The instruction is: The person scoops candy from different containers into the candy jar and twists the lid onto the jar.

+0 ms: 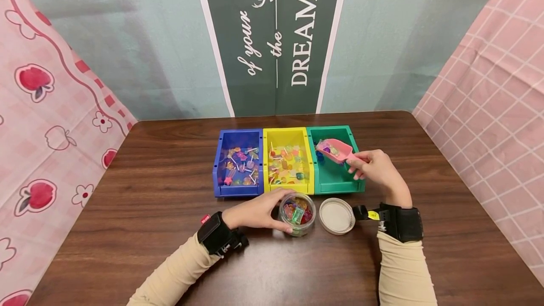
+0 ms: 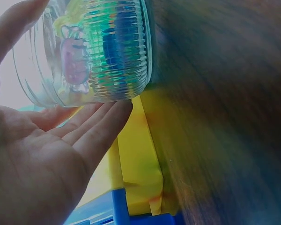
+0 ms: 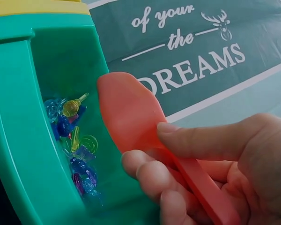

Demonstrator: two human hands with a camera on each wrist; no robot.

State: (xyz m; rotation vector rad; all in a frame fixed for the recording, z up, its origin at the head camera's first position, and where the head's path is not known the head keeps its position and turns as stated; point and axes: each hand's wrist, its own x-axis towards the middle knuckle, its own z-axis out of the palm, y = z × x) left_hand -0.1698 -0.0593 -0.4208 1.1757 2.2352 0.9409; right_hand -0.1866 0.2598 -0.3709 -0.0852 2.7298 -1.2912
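Note:
My left hand (image 1: 259, 210) holds a clear jar (image 1: 300, 233) from its left side, thumb and fingers on either side of the glass. Colourful clear candy-shaped pieces (image 1: 298, 214) fill the jar, which has ribbed walls in the left wrist view. In my right hand (image 1: 376, 169) a pink scoop (image 1: 345, 153) is gripped by its handle. The scoop, with several small translucent pieces (image 1: 328, 147) in its bowl, is over the green bin (image 1: 337, 187). Inside that bin, the right wrist view shows blue, yellow and purple pieces (image 3: 79, 164).
A yellow bin (image 1: 289, 187) and a blue bin (image 1: 238, 190) adjoin the green one on its left, both with lollipop-like and other small pieces. A round lid (image 1: 336, 216) lies right of the jar on the wooden table (image 1: 161, 164). Curtains surround the table.

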